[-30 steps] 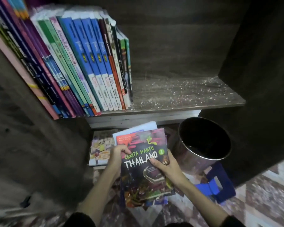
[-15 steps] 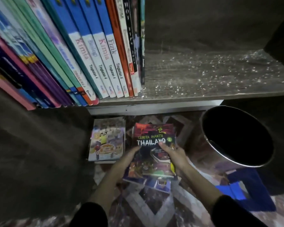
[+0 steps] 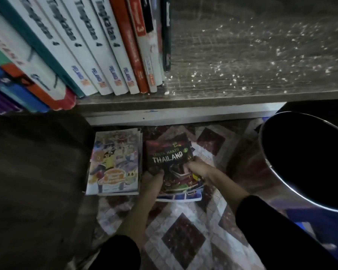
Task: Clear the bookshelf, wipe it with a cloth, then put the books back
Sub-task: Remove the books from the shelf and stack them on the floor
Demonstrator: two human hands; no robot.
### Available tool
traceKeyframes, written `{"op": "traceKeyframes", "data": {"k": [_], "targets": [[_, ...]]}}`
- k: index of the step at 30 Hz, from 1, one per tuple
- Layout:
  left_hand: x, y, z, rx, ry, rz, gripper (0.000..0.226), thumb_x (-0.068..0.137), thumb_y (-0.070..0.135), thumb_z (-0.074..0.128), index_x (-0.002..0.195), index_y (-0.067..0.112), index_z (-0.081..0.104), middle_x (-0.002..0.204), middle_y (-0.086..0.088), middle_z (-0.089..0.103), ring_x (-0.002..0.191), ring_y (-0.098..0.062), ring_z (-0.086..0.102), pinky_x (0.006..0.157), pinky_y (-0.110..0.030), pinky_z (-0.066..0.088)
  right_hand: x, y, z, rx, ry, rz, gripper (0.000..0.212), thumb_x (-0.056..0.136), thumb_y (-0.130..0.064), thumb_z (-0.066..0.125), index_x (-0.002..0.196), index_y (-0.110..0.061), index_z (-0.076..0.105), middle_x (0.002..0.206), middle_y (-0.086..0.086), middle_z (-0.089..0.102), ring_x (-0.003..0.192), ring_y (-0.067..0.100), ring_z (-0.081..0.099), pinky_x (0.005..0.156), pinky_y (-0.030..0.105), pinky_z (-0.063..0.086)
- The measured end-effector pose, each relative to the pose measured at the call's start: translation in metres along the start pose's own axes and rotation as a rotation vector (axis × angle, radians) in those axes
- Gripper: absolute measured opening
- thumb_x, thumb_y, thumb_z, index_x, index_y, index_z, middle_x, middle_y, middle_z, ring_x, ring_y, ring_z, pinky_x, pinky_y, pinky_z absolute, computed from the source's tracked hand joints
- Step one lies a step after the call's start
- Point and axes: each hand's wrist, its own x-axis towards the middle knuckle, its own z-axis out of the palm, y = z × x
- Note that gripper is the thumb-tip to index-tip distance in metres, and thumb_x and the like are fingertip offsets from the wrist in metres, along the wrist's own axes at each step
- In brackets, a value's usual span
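**Thin paperbacks gripped by both edges, low by the floor**

In the upper left of the frame, upright books (image 3: 86,45) crowd the dusty shelf (image 3: 261,55). Below, centre-left, a comic stack (image 3: 113,162) lies on the patterned floor (image 3: 183,240). Just right of it, the left hand (image 3: 152,180) curls round the left edge of the "Thailand" paperback (image 3: 170,160), which tops a few thin books. The right hand (image 3: 197,168) pinches the right edge, thumb on the cover. The books are probably light, floppy and glossy, so they may slide apart; holding both long edges suits them. A metal bin (image 3: 300,162) stands far right.
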Motion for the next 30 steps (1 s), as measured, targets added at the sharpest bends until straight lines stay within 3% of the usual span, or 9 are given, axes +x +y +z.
{"op": "traceKeyframes", "data": {"k": [2, 6, 8, 10, 17, 20, 24, 28, 30], "targets": [[0.004, 0.004, 0.004, 0.049, 0.014, -0.011, 0.045, 0.089, 0.035, 0.060, 0.124, 0.007, 0.052, 0.120, -0.010, 0.061, 0.106, -0.029, 0.058, 0.092, -0.035, 0.046, -0.003, -0.004, 0.000, 0.016, 0.003, 0.012, 0.097, 0.022, -0.017, 0.054, 0.117, -0.003, 0.047, 0.110, 0.016, 0.062, 0.104, 0.032, 0.059, 0.090, 0.051, 0.051], [0.015, 0.020, 0.004, 0.238, 0.052, 0.011, 0.051, 0.094, 0.029, 0.053, 0.135, 0.002, 0.037, 0.127, -0.017, 0.055, 0.111, -0.033, 0.055, 0.086, -0.034, 0.045, -0.024, -0.015, 0.016, 0.202, 0.119, -0.024, 0.065, 0.054, 0.004, 0.055, 0.118, 0.000, 0.045, 0.108, 0.020, 0.061, 0.100, 0.032, 0.061, 0.081, 0.047, 0.057], [0.019, 0.026, 0.001, 0.367, 0.070, 0.027, 0.054, 0.096, 0.026, 0.050, 0.138, 0.001, 0.029, 0.131, -0.019, 0.051, 0.114, -0.034, 0.053, 0.085, -0.034, 0.044, -0.028, -0.016, 0.024, 0.274, 0.153, -0.040, 0.038, 0.069, 0.016, 0.050, 0.104, 0.000, 0.050, 0.097, 0.017, 0.062, 0.093, 0.030, 0.061, 0.072, 0.040, 0.055], [0.020, 0.026, 0.000, 0.451, 0.049, 0.045, 0.056, 0.096, 0.020, 0.049, 0.140, -0.001, 0.022, 0.133, -0.021, 0.048, 0.116, -0.036, 0.052, 0.089, -0.037, 0.045, -0.024, -0.015, 0.030, 0.311, 0.204, -0.064, 0.037, 0.075, 0.020, 0.049, 0.093, -0.012, 0.049, 0.085, 0.009, 0.061, 0.090, 0.031, 0.062, 0.077, 0.043, 0.055], [0.014, 0.004, 0.006, 0.671, 0.145, 0.208, 0.072, 0.094, 0.017, 0.053, 0.146, -0.004, 0.009, 0.139, -0.023, 0.041, 0.122, -0.039, 0.047, 0.094, -0.044, 0.043, -0.007, -0.008, 0.041, 0.211, 0.303, -0.121, 0.027, 0.088, 0.002, 0.058, 0.111, -0.011, 0.056, 0.105, 0.013, 0.067, 0.094, 0.032, 0.066, 0.082, 0.042, 0.056], [0.003, -0.003, 0.006, 0.851, 0.165, 0.321, 0.079, 0.093, 0.017, 0.053, 0.149, 0.002, -0.001, 0.147, -0.022, 0.028, 0.126, -0.037, 0.044, 0.094, -0.043, 0.043, 0.000, -0.004, 0.040, 0.058, 0.293, -0.149, 0.043, 0.087, -0.006, 0.060, 0.129, -0.008, 0.050, 0.111, 0.013, 0.067, 0.095, 0.031, 0.065, 0.083, 0.043, 0.055], [-0.001, -0.018, 0.003, 1.184, 0.093, 0.556, 0.075, 0.097, 0.021, 0.046, 0.151, 0.010, -0.005, 0.156, -0.017, -0.016, 0.145, -0.033, 0.000, 0.116, -0.039, 0.020, 0.004, 0.002, 0.042, -0.194, 0.279, -0.108, 0.039, 0.088, -0.008, 0.059, 0.125, -0.012, 0.047, 0.107, 0.007, 0.063, 0.089, 0.025, 0.062, 0.065, 0.030, 0.054], [0.005, -0.032, -0.001, 1.248, -0.173, 0.598, 0.081, 0.096, 0.053, 0.034, 0.150, 0.011, -0.010, 0.156, -0.008, -0.022, 0.144, -0.028, -0.016, 0.117, -0.041, -0.002, 0.008, 0.012, 0.048, -0.390, 0.341, -0.040, 0.038, 0.084, -0.015, 0.063, 0.120, -0.008, 0.054, 0.120, 0.016, 0.057, 0.106, 0.033, 0.058, 0.093, 0.039, 0.051], [0.006, -0.033, -0.006, 1.335, -0.201, 0.620, 0.087, 0.095, 0.045, 0.046, 0.149, 0.011, -0.013, 0.155, -0.008, -0.024, 0.144, -0.028, -0.017, 0.117, -0.041, 0.000, 0.007, 0.013, 0.051, -0.430, 0.341, -0.002, 0.040, 0.085, -0.017, 0.063, 0.122, -0.005, 0.053, 0.127, 0.017, 0.048, 0.114, 0.034, 0.051, 0.097, 0.038, 0.047]]}}
